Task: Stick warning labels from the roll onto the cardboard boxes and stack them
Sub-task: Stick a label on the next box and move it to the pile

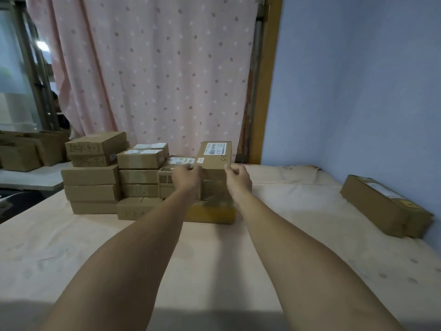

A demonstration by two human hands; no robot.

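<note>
Several cardboard boxes stand in stacks (91, 185) at the far side of a peach-covered bed (214, 259). On the right-hand stack lies a long top box (216, 156) with a white shipping label on its upper face. My left hand (187, 177) curls around this box's near left corner, and my right hand (237, 179) curls around its near right corner. Both arms are stretched straight forward. A yellow-brown box (210, 213) sits at the bottom of that stack. No label roll is in view.
One long cardboard box (386, 206) lies alone by the blue wall at the right. More open boxes (23, 149) sit on a white side table at the far left. A pink dotted curtain (155, 68) hangs behind the stacks.
</note>
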